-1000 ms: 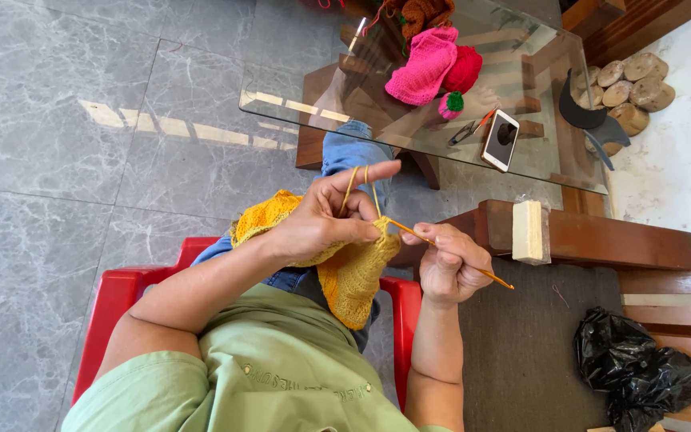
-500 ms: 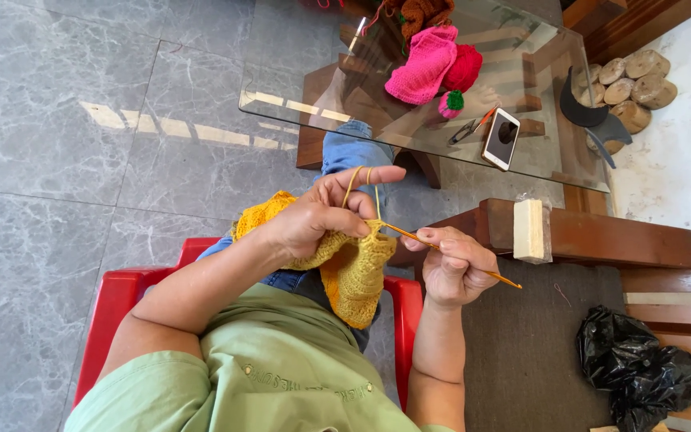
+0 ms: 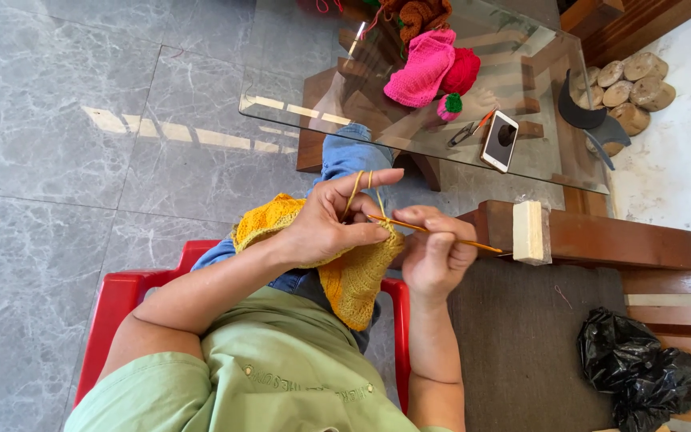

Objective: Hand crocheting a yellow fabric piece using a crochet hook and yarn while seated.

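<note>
My left hand [image 3: 331,218] grips the top edge of a yellow crocheted piece [image 3: 353,280] that hangs over my lap. Yellow yarn [image 3: 356,186] loops over its raised index finger. My right hand [image 3: 435,254] pinches a thin yellow crochet hook [image 3: 457,238], its tip at the fabric's edge between both hands, its tail pointing right. The two hands almost touch above my knee in blue jeans [image 3: 345,154].
I sit on a red plastic chair [image 3: 121,292]. Ahead stands a glass-topped table [image 3: 297,80] with pink and red knitted pieces [image 3: 429,68], scissors [image 3: 467,132] and a phone [image 3: 499,140]. A wooden bench [image 3: 609,240] with a white block [image 3: 528,232] and a black bag [image 3: 641,376] is at right.
My right hand has moved in toward the left hand, bringing the hook tip to the fabric's edge. The left index finger stays raised with yarn over it.
</note>
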